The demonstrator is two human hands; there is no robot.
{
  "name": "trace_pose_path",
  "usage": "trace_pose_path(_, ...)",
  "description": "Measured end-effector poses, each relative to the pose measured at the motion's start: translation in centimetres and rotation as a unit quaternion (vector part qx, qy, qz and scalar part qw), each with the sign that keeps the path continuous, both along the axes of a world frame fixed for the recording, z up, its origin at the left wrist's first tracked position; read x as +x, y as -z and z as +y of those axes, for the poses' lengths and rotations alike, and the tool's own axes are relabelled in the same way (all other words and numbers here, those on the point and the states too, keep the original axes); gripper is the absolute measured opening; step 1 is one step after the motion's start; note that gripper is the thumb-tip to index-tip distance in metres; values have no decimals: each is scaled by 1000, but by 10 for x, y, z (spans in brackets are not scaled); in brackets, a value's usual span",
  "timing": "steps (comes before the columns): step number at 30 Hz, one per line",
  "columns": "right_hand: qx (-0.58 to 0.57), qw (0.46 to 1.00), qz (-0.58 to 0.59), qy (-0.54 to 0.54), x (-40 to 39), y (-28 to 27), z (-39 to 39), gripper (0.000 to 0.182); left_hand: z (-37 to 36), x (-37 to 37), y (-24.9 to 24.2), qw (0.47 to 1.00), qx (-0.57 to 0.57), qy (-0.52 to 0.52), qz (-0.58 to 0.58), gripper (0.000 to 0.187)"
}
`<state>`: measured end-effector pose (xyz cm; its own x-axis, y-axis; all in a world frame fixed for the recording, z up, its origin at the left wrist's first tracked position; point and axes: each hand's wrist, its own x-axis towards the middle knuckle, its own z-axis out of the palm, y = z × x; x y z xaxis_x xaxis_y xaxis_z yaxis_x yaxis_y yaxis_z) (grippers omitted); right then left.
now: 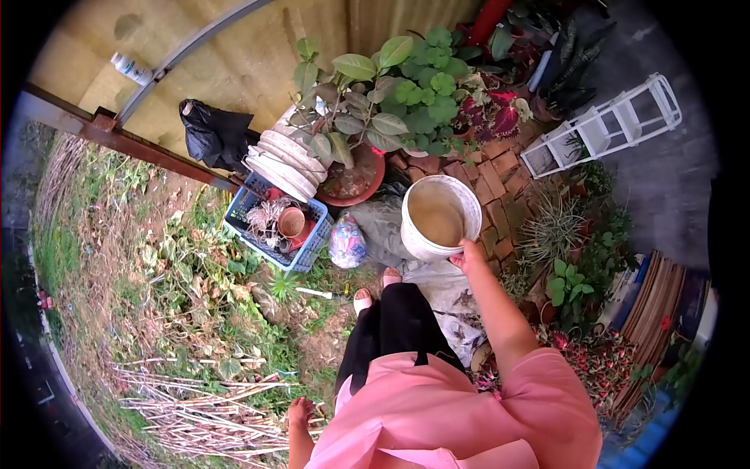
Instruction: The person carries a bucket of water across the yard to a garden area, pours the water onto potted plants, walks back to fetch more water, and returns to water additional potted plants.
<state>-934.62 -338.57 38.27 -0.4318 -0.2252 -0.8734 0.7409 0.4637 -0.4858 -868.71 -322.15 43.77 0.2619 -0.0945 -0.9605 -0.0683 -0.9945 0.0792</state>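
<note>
A white plastic bucket is in front of me, tipped slightly so its inside shows. Murky, brownish liquid seems to fill its lower part. My right hand grips the bucket's near right rim, with the arm stretched forward. At my left side, my left hand hangs low over the ground near a pile of dry sticks. Its fingers are loosely bent and hold nothing I can see.
Left of the bucket are a colourful round bundle, a blue crate and a potted plant. Beyond it lies brick paving. A white rack stands at the right, above a spiky plant.
</note>
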Motion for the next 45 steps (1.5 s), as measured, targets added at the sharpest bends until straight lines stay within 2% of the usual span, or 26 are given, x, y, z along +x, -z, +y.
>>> trace_pose_path(4, 31, 993, 27, 111, 13, -10, 99, 27, -78, 35, 7, 992, -65, 105, -13, 29)
trace_pose_path(5, 43, 988, 34, 143, 19, -13, 126, 28, -99, 43, 11, 992, -102, 79, 13, 30)
trace_pose_path(6, 55, 982, 40, 175, 25, -16, 153, 29, -117, 51, 14, 988, -111, 106, -4, 31)
trace_pose_path(11, 145, 928, 40, 342, 50, -31, 274, 35, -208, 21, -12, 960, -158, 228, -25, 34)
trace_pose_path(13, 166, 902, 41, 396, 60, -35, 319, 36, -227, -2, -20, 953, -154, 258, -27, 26)
trace_pose_path(16, 202, 865, 35, 458, 74, -23, 395, 36, -236, -28, -11, 943, -124, 307, -26, 30)
trace_pose_path(19, 225, 820, 29, 525, 88, -50, 433, 36, -242, -70, -9, 921, -59, 385, -6, 32)
trace_pose_path(22, 222, 789, 30, 573, 105, -33, 481, 38, -259, -128, 2, 888, -27, 458, 23, 30)
trace_pose_path(23, 220, 775, 38, 591, 96, -47, 478, 39, -265, -152, 8, 883, -31, 468, 27, 30)
trace_pose_path(24, 235, 799, 24, 554, 90, -67, 476, 37, -278, -180, 11, 843, -13, 534, 60, 32)
trace_pose_path(25, 202, 808, -1, 553, 93, -42, 501, 35, -286, -218, 6, 842, -30, 537, 37, 34)
trace_pose_path(27, 193, 780, -37, 594, 90, -33, 514, 34, -278, -308, -30, 838, -63, 542, -12, 36)
trace_pose_path(28, 167, 748, -57, 640, 83, -37, 513, 34, -291, -337, -21, 817, -63, 574, -8, 35)
trace_pose_path(29, 177, 752, -53, 633, 78, -43, 509, 34, -292, -375, -28, 800, -84, 594, 10, 33)
trace_pose_path(30, 183, 757, -46, 625, 69, -48, 504, 34, -318, -381, 1, 707, -146, 686, 95, 33)
trace_pose_path(32, 182, 785, -36, 591, 57, -42, 506, 33, -327, -438, -4, 692, -179, 687, 131, 34)
trace_pose_path(33, 169, 781, -39, 601, 42, -65, 497, 33, -302, -490, -42, 777, -150, 606, 81, 34)
trace_pose_path(34, 157, 774, -43, 612, 21, -104, 479, 33, -298, -518, -51, 740, -162, 646, 96, 34)
trace_pose_path(35, 145, 766, -47, 624, 10, -126, 471, 33, -280, -554, -78, 737, -156, 653, 82, 34)
trace_pose_path(36, 112, 761, -63, 636, 10, -97, 475, 31, -283, -572, -77, 720, -152, 672, 82, 33)
trace_pose_path(39, 60, 746, -57, 661, -20, -111, 461, 30, -294, -625, -69, 690, -122, 709, 85, 30)
trace_pose_path(42, 11, 731, -46, 681, -47, -96, 452, 31, -304, -672, -67, 628, -97, 763, 115, 30)
trace_pose_path(45, 1, 721, -30, 693, -86, -104, 444, 29, -317, -726, -41, 619, -62, 782, 36, 30)
